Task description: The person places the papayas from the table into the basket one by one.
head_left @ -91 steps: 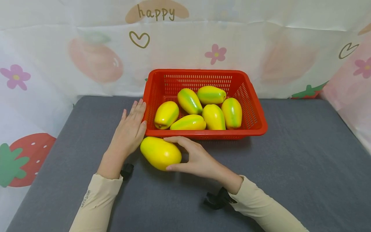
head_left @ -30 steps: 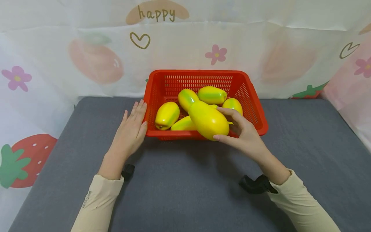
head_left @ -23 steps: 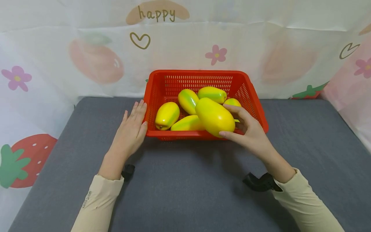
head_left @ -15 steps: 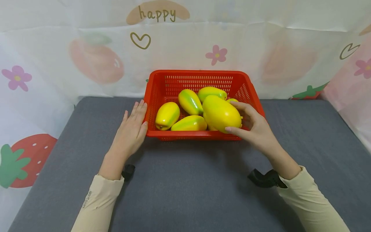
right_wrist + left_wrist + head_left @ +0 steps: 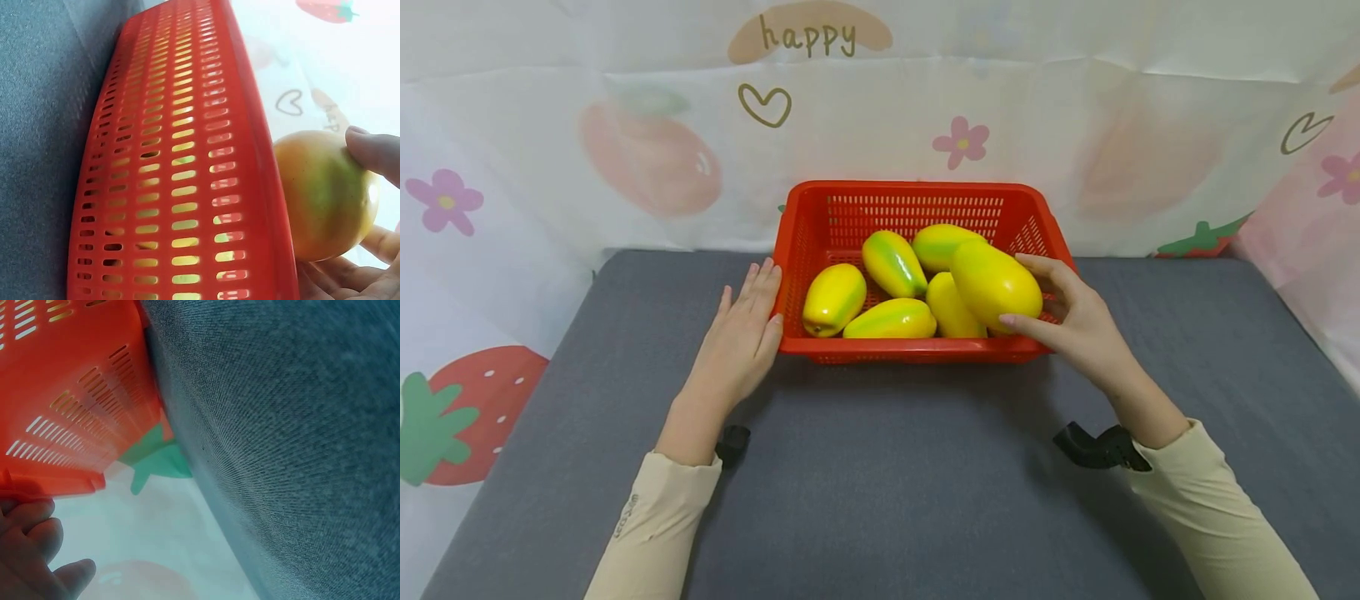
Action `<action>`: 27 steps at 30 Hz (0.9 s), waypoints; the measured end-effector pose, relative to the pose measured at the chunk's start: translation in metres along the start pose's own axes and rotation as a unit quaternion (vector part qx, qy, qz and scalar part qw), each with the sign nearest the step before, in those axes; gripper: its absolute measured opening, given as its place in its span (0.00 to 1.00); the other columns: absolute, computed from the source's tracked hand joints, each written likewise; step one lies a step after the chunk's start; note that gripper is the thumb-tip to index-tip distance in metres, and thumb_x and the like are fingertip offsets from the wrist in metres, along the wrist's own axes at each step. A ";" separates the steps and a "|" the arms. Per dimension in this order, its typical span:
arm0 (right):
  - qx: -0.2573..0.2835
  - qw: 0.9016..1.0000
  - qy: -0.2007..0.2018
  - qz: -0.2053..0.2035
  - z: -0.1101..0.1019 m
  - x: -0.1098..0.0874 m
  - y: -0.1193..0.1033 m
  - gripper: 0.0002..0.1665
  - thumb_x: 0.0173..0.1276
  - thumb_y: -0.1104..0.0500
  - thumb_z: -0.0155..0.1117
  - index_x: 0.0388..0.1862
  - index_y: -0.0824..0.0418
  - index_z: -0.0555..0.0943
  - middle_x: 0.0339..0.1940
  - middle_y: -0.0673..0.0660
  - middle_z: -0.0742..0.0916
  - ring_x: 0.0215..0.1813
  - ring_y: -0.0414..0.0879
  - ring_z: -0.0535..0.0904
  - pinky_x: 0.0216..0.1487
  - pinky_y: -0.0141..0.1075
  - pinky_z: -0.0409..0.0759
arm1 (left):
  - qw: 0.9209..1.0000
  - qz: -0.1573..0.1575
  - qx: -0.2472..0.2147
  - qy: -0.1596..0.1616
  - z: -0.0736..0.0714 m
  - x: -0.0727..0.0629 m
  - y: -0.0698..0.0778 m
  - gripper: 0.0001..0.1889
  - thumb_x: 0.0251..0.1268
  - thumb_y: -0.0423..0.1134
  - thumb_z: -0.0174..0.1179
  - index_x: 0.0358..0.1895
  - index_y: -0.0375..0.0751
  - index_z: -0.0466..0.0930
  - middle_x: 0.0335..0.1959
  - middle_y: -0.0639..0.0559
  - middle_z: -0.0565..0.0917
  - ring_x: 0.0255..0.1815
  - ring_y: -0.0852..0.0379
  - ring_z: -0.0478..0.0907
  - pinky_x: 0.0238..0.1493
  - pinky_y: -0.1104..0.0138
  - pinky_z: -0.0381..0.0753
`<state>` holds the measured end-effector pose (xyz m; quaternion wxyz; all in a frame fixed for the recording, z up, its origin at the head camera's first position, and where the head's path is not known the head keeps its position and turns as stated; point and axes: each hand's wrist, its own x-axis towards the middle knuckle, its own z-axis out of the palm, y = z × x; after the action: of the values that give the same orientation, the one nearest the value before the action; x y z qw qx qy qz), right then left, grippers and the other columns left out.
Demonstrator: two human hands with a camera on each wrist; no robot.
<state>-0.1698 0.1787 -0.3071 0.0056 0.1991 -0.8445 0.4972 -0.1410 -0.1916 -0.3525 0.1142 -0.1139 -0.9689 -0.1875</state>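
My right hand [image 5: 1078, 325] holds a large yellow papaya [image 5: 996, 286] with thumb and fingers, over the right part of a red plastic basket [image 5: 880, 350]. In the right wrist view that papaya [image 5: 325, 200] shows above the basket's rim, its underside tinged green. My left hand [image 5: 733, 337] lies with straight fingers along the basket's left rim; the left wrist view shows its fingertips [image 5: 44, 534] at the rim. Several yellow-green papayas lie inside, among them one at the left [image 5: 833, 300] and one at the front [image 5: 891, 319]. The held fruit covers the right side of the basket's contents.
The basket stands at the back of a table with a grey cloth [image 5: 880, 475], near a white printed fabric backdrop [image 5: 865, 117]. A black camera mount [image 5: 1101, 447] sits on the right wrist, another [image 5: 732, 446] on the left.
My right hand has lifted the papaya from the table before the basket and carried it up and rightward over the basket. The left hand has stayed at the left rim.
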 end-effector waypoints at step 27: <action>-0.068 0.996 -0.029 0.049 -0.003 0.003 0.008 0.42 0.59 0.52 0.70 0.69 0.60 0.64 0.68 0.60 0.69 0.64 0.60 0.68 0.61 0.55 0.68 | 1.000 -0.002 0.002 -0.005 0.000 0.000 -0.001 0.31 0.71 0.42 0.39 0.74 0.35 0.47 0.75 0.43 0.49 0.76 0.47 0.41 0.71 0.47 0.40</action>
<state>-0.1762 0.1836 -0.3119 -0.0297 0.1706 -0.8850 0.4321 -0.1411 -0.1924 -0.3528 0.1091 -0.1128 -0.9701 -0.1853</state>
